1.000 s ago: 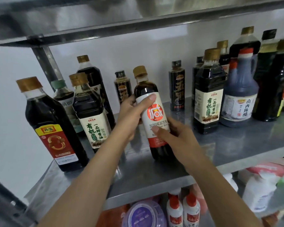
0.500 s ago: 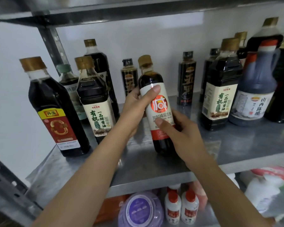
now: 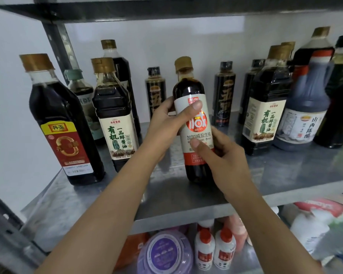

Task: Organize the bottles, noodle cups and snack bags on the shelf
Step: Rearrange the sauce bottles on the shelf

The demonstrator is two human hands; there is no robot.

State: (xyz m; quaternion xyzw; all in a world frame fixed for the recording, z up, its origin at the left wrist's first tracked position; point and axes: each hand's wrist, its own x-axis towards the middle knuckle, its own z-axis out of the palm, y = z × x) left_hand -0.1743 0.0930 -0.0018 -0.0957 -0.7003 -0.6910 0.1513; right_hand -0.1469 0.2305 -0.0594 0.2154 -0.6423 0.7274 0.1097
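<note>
Little has shifted since a moment ago: your left hand (image 3: pixel 166 125) and right hand (image 3: pixel 226 161) still clasp the dark, gold-capped soy-sauce bottle with the white-and-red label (image 3: pixel 198 133), upright midway along the grey metal shelf (image 3: pixel 186 198) near its front edge, probably so you can square its label forward.

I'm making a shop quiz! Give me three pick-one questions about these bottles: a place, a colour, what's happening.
1. Where on the grey metal shelf is the dark bottle with the red-and-yellow label? A right end B left end C middle
2. The cap of the dark bottle with the white-and-red label is? A green B red C gold-brown
3. What holds it? A both hands B one hand C nothing
B, it stands leftmost; C, its cap shows gold-brown; A, left hand and right hand both grip it.
</note>
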